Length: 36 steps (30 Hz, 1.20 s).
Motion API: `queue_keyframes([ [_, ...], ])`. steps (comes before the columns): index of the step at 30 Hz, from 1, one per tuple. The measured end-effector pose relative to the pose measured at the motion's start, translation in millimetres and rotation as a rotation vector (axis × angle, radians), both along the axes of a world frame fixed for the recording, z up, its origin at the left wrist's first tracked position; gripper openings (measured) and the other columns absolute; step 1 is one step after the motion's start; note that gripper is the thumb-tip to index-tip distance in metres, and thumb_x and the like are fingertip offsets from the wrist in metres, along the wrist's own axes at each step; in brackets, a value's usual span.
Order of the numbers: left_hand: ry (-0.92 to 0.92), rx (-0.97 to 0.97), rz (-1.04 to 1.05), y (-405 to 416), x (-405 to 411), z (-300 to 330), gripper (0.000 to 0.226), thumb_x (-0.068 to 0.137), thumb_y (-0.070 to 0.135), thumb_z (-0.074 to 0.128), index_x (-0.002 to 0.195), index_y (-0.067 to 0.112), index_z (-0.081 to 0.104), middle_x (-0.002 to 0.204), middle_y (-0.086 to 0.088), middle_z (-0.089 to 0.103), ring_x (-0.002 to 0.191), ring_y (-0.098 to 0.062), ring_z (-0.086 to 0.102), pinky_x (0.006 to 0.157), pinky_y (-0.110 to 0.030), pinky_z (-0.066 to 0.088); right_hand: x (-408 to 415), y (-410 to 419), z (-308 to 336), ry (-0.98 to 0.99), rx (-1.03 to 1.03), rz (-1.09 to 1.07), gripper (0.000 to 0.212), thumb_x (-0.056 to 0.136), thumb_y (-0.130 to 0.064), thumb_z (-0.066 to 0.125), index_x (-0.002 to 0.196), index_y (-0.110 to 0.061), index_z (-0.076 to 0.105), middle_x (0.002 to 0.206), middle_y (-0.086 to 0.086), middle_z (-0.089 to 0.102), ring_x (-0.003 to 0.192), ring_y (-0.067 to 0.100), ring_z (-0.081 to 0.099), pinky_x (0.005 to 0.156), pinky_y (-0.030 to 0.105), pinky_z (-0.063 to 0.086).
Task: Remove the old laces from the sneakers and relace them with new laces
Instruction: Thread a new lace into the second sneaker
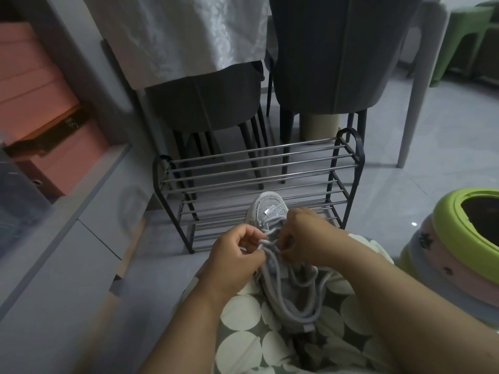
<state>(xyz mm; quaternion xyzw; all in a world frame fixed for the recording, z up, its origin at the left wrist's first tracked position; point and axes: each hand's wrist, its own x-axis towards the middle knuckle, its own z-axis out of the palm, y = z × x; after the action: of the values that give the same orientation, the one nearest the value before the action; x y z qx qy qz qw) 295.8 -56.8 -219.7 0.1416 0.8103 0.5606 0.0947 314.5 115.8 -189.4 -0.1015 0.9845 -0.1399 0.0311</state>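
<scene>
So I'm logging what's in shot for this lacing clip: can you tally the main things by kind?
Grey mesh sneaker, on the person's lap: 1
Grey round lace, trailing over the lap: 1 visible, strands tangled
Hands on the lace: 2, left hand and right hand
Black metal shoe rack: 1
Dark grey upholstered chairs: 2
Total: 7

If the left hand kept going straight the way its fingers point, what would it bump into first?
The left hand points rightward across the sneaker, pinching the grey lace. Going straight on, it would probably first meet the right hand, working the same lace close by. How the two sit in depth is hard to judge here.
</scene>
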Motion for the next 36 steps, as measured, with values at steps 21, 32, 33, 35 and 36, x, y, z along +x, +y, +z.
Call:
queue_keyframes([
  [21, 0.214, -0.053, 0.023, 4, 7, 10, 0.02, 0.083, 0.007, 0.068, 0.096, 0.022, 0.071, 0.097, 0.01, 0.058, 0.084, 0.0, 0.056, 0.077, -0.012, 0.047, 1, 49, 38, -0.311, -1.964, 0.003, 0.036, 0.094, -0.029, 0.035, 0.069, -0.013, 0.056, 0.052, -0.006, 0.031, 0.044, 0.007, 0.028, 0.045, 0.02, 0.034],
  [32, -0.004, -0.002, -0.218, 46, 24, 38, 0.006, 0.086, 0.027, 0.07, 0.085, 0.022, 0.073, 0.067, 0.0, 0.067, 0.059, -0.013, 0.061, 0.057, -0.03, 0.055, -1, 30, 40, -0.226, -2.061, 0.004, 0.033, 0.093, -0.032, 0.038, 0.078, -0.007, 0.053, 0.06, 0.0, 0.043, 0.052, 0.01, 0.041, 0.053, 0.022, 0.041],
  [33, -0.029, 0.047, -0.175, 46, 22, 39, 0.006, 0.087, 0.024, 0.068, 0.085, 0.02, 0.072, 0.061, 0.0, 0.065, 0.054, -0.012, 0.059, 0.051, -0.027, 0.052, 0, 32, 38, -0.216, -1.995, -0.034, 0.034, 0.091, -0.034, 0.042, 0.079, -0.006, 0.058, 0.064, 0.002, 0.048, 0.058, 0.013, 0.046, 0.059, 0.025, 0.045],
  [35, -0.039, 0.174, -0.073, 42, 17, 43, 0.008, 0.088, 0.021, 0.066, 0.086, 0.017, 0.072, 0.058, 0.002, 0.064, 0.052, -0.01, 0.059, 0.051, -0.024, 0.05, 4, 36, 29, -0.183, -1.746, -0.114, 0.03, 0.085, -0.034, 0.054, 0.079, -0.007, 0.065, 0.073, 0.006, 0.056, 0.067, 0.017, 0.052, 0.069, 0.028, 0.047],
  [36, -0.038, 0.241, -0.035, 41, 13, 45, 0.009, 0.088, 0.02, 0.065, 0.089, 0.015, 0.073, 0.059, 0.002, 0.065, 0.055, -0.011, 0.06, 0.055, -0.025, 0.051, 7, 37, 25, -0.171, -1.577, -0.141, 0.029, 0.081, -0.034, 0.059, 0.08, -0.006, 0.066, 0.074, 0.006, 0.057, 0.069, 0.018, 0.052, 0.069, 0.028, 0.046],
])
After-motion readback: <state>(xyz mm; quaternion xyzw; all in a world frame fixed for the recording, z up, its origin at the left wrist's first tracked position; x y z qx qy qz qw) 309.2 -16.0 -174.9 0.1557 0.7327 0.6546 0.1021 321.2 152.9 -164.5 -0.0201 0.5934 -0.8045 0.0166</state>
